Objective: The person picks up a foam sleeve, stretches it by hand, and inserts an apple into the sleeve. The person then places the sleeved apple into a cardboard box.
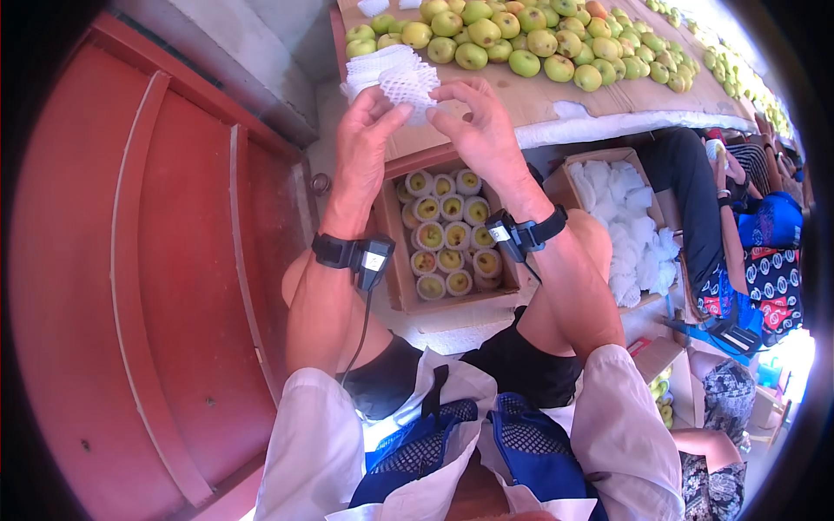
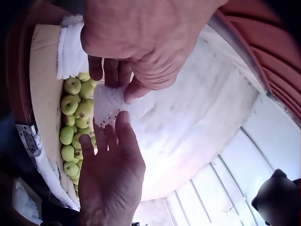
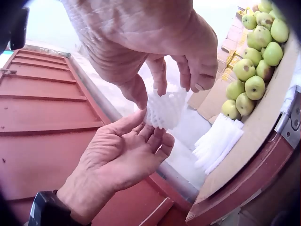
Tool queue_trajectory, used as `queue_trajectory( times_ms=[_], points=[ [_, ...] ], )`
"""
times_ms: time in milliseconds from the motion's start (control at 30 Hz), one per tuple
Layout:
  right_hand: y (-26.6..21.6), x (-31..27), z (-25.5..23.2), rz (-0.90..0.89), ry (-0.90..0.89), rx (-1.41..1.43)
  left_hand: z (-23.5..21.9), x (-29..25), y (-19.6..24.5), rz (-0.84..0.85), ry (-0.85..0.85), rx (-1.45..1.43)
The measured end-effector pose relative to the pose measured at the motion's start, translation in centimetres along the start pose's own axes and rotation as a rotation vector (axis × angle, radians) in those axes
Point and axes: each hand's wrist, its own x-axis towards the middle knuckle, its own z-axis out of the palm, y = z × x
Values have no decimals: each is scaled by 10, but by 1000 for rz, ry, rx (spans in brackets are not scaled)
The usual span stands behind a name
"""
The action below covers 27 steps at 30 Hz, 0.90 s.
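A white foam net sleeve [image 1: 408,87] is stretched between my two hands above the near edge of the cardboard-covered table. My left hand [image 1: 365,135] pinches one side of it between thumb and fingers. From the other side my right hand [image 1: 482,130] takes its edge, thumb in front and fingers behind, as the left wrist view shows. The sleeve [image 3: 165,110] looks thin and translucent, with no fruit visible in it. A stack of flat foam sleeves [image 3: 218,143] lies on the table close by. Below my hands, a cardboard box [image 1: 395,282] holds rows of sleeved apples [image 1: 452,234].
Many loose green apples [image 1: 539,43] cover the back of the table [image 1: 556,100]. A red metal door [image 1: 78,260] stands at left. To the right are a box of white foam sleeves [image 1: 612,200], other seated people [image 1: 695,191] and another apple box [image 1: 678,365].
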Motion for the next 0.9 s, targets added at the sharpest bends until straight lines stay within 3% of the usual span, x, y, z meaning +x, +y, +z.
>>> queue_trajectory(
  times_ms=[33, 133, 233, 333, 533, 633, 900],
  points=[
    [0, 1, 0, 2, -5, 76, -1, 1, 0, -1, -1, 4],
    [-10, 0, -7, 366, -90, 422, 2, -2, 3, -18, 27, -10],
    [-6, 4, -9, 389, -1, 554, 7, -6, 0, 17, 74, 148],
    [-5, 3, -15, 452, 0, 689, 9, -5, -7, 118, -27, 378],
    [-1, -1, -11, 471, 4, 699, 7, -8, -8, 91, 34, 432],
    [-13, -3, -15, 428, -77, 607, 4, -11, -9, 100, 51, 447],
    [-19, 0, -21, 488, -56, 454, 7, -20, 0, 208, -78, 715]
  ],
)
